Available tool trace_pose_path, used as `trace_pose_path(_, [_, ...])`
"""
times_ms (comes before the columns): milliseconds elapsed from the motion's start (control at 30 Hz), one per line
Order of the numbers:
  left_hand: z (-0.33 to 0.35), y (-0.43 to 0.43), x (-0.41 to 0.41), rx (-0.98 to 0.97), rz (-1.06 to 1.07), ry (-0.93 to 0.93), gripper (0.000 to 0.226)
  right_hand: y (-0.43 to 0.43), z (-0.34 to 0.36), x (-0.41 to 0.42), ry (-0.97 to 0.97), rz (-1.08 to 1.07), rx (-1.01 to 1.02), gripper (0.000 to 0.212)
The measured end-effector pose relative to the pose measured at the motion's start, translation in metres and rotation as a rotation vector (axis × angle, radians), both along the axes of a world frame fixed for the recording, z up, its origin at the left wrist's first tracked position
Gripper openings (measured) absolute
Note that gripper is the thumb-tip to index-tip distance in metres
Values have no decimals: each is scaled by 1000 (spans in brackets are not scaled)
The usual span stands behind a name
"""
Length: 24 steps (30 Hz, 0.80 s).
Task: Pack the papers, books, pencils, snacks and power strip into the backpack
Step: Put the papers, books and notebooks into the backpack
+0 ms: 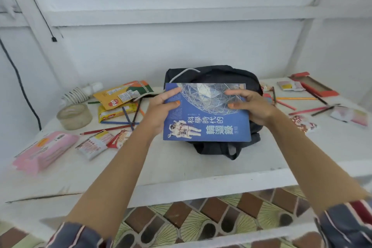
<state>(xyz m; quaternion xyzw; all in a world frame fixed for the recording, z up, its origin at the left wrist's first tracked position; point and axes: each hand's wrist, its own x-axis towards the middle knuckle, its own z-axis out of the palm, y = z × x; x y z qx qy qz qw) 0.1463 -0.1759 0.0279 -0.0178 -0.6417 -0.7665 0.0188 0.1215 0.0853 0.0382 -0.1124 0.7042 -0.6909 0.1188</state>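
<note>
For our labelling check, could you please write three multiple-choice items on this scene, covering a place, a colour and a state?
1. Where is the book? A over the backpack B on the floor C on a chair
2. What colour is its cover? A red B blue C green
3. How is it held? A by one hand B by both hands C by no hand
Answers: 1 A, the backpack shows under its edges; 2 B, blue cover with an astronaut; 3 B, left hand and right hand each grip a side.
</note>
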Motion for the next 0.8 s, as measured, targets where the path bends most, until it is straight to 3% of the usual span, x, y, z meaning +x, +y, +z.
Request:
trace_pose_path(167, [-5, 36, -13, -269, -94, -59, 32, 32, -23, 25, -111, -160, -100, 33])
trace_pose_path(300, [-5, 60, -25, -626, -69, 97, 33, 50, -35, 37, -159, -312, -268, 35])
trace_pose_path(467, [-8, 77, -43, -964, -32, 290, 35, 81, -44, 43, -188, -501, -305, 42])
trace_pose_path(667, [-18, 85, -73, -1444, -122, 365, 43, 100, -46, 50, -194, -507, -224, 43])
trace_pose_path(800, [-18, 84, -92, -1534, -153, 346, 49, 96, -49, 47, -200, -512, -240, 43])
